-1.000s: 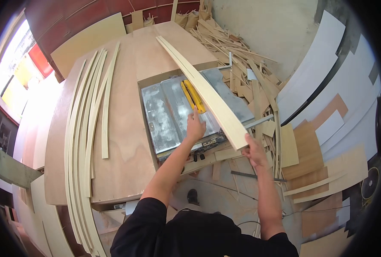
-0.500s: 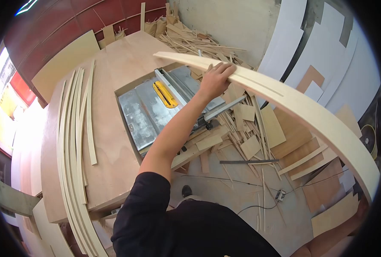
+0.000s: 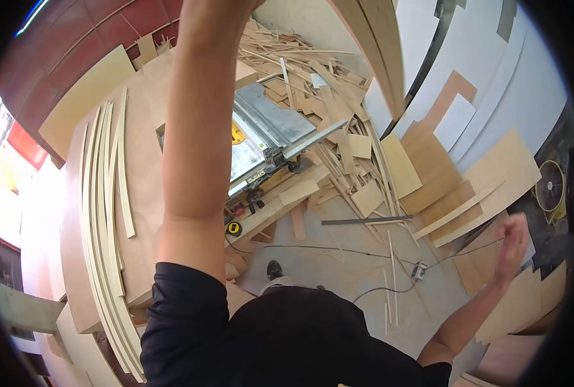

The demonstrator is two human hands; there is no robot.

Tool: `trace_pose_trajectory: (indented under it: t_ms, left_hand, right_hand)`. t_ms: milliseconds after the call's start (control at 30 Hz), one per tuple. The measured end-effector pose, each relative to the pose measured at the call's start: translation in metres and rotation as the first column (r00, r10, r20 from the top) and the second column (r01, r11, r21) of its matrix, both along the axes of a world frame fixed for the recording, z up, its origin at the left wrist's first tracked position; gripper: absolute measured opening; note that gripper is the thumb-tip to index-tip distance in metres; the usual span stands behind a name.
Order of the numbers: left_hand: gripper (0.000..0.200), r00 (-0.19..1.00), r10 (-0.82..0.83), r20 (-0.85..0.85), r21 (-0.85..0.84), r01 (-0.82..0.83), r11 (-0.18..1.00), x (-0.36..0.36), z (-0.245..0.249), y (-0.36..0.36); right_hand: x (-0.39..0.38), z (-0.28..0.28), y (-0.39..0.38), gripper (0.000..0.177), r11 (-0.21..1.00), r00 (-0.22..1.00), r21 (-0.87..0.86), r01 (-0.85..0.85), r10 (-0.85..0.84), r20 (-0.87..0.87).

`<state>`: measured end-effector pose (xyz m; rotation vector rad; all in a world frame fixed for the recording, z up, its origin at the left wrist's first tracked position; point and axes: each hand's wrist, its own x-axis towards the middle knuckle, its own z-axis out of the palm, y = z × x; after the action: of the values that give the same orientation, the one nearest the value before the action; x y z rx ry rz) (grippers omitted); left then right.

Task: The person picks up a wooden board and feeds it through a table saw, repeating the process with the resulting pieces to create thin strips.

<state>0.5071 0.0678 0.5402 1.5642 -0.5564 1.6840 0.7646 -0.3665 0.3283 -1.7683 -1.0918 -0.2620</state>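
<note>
My left arm reaches straight up. Just the wrist end of my left hand (image 3: 225, 9) shows at the top edge, with its fingers out of frame. To the right of it a long wooden board (image 3: 378, 61) runs down from the top edge, its lower end free in the air. Whether my left hand grips this board is hidden. Off to the right, my right hand (image 3: 511, 245) is raised over the floor with loosely bent fingers, open and holding nothing. A table saw (image 3: 277, 116) with a yellow insert sits set into the workbench, partly behind my left forearm.
Long thin wood strips (image 3: 97, 213) lie along the left of the workbench (image 3: 146, 129). Offcuts (image 3: 332, 103) are heaped behind the saw and across the floor. A black cable with a socket box (image 3: 419, 271) crosses the floor. White sheets (image 3: 493, 97) and a fan (image 3: 550, 187) stand at right.
My left hand has risen to the top edge. The board has swung up and away, its near end leaving my right side. My right hand has come up into view, off the board.
</note>
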Motion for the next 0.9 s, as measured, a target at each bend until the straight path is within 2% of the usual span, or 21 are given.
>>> trace_pose_trajectory:
  t_ms: [67,133,200,233,267,300,333,367,400,433,467,500,533,600,667,700,800,833,867,900]
  left_hand:
    - [0.031,0.99,-0.133,-0.047,-0.132,0.126,0.983,-0.018,-0.03,-0.001]
    - [0.03,0.974,-0.206,-0.096,-0.264,0.175,0.949,-0.032,-0.08,0.01]
    - [0.042,0.97,-0.218,-0.111,-0.58,0.115,0.806,-0.036,-0.142,-0.006]
    - [0.044,0.968,-0.225,-0.113,-0.693,0.085,0.716,-0.036,-0.178,-0.007]
    - [0.046,0.966,-0.235,-0.111,-0.792,0.057,0.608,-0.037,-0.218,-0.004]
    - [0.046,0.962,-0.233,-0.144,-0.869,-0.011,0.495,-0.042,-0.26,-0.001]
    - [0.045,0.942,-0.293,-0.165,-0.915,-0.035,0.402,-0.046,-0.324,0.013]
    - [0.044,0.91,-0.343,-0.232,-0.95,-0.136,0.279,-0.053,-0.366,0.003]
    - [0.042,0.882,-0.407,-0.236,-0.972,-0.205,0.118,-0.056,-0.414,-0.007]
    - [0.042,0.895,-0.391,-0.216,-0.975,-0.178,0.131,-0.055,-0.476,-0.017]
    - [0.049,0.838,-0.499,-0.221,-0.974,-0.217,0.067,-0.06,-0.507,-0.037]
    - [0.054,0.757,-0.622,-0.201,-0.955,-0.293,-0.047,-0.064,-0.54,-0.053]
    - [0.057,0.679,-0.7,-0.219,-0.924,-0.376,-0.075,-0.065,-0.562,-0.072]
    - [0.064,0.428,-0.881,-0.204,-0.893,-0.45,-0.012,-0.067,-0.602,-0.106]
    - [0.068,0.094,-0.961,-0.26,-0.841,-0.512,0.178,-0.071,-0.613,-0.121]
    - [0.071,-0.085,-0.957,-0.277,-0.811,-0.513,0.28,-0.073,-0.616,-0.123]
    - [0.078,-0.068,-0.877,-0.476,-0.689,-0.591,0.42,-0.079,-0.588,-0.083]
    - [0.078,0.015,-0.787,-0.617,-0.574,-0.692,0.437,-0.079,-0.591,-0.059]
    - [0.078,0.072,-0.659,-0.749,-0.45,-0.785,0.425,-0.077,-0.6,-0.029]
    - [0.074,0.09,-0.264,-0.96,-0.191,-0.902,0.387,-0.072,-0.618,-0.004]
  right_hand:
    - [-0.017,-0.004,0.065,0.033,0.994,0.987,0.015,0.105,-0.106,0.122]
    - [-0.04,-0.009,0.129,0.047,0.989,0.869,0.014,0.149,-0.138,0.476]
    - [-0.044,-0.05,0.171,0.065,0.988,0.929,-0.148,-0.054,0.104,0.356]
    - [-0.053,-0.077,0.189,0.07,0.951,0.97,-0.298,-0.087,0.149,0.19]
    - [-0.062,-0.109,0.201,0.075,0.889,0.987,-0.437,-0.138,0.162,0.018]
    - [-0.061,-0.148,0.204,0.074,0.792,0.98,-0.58,-0.191,0.184,-0.072]
    - [-0.056,-0.195,0.2,0.073,0.669,0.969,-0.701,-0.246,0.186,-0.163]
    - [-0.053,-0.253,0.189,0.068,0.656,0.848,-0.549,-0.517,0.307,-0.431]
    - [-0.069,-0.277,0.172,0.065,0.568,0.805,-0.596,-0.568,0.234,-0.545]
    - [-0.065,-0.326,0.151,0.071,0.457,0.763,-0.629,-0.629,0.21,-0.611]
    - [-0.072,-0.343,0.128,0.066,0.378,0.743,-0.669,-0.64,0.082,-0.665]
    - [-0.075,-0.358,0.103,0.064,0.264,0.713,-0.697,-0.666,-0.047,-0.699]
    - [-0.076,-0.384,0.072,0.061,0.294,0.672,-0.663,-0.689,-0.085,-0.735]
    - [-0.078,-0.401,0.014,0.062,0.267,0.684,-0.726,-0.634,-0.245,-0.687]
    - [-0.069,-0.426,-0.056,0.064,0.242,0.589,-0.712,-0.66,-0.422,-0.689]
    - [-0.071,-0.425,-0.084,0.064,0.266,0.565,-0.715,-0.646,-0.463,-0.683]
    - [-0.076,-0.404,-0.142,0.061,0.377,0.43,-0.727,-0.573,-0.617,-0.659]
    - [-0.078,-0.393,-0.152,0.061,0.381,0.424,-0.732,-0.565,-0.627,-0.654]
    - [-0.081,-0.385,-0.161,0.061,0.388,0.417,-0.735,-0.556,-0.635,-0.651]
    - [-0.086,-0.375,-0.165,0.061,0.392,0.411,-0.74,-0.546,-0.645,-0.645]
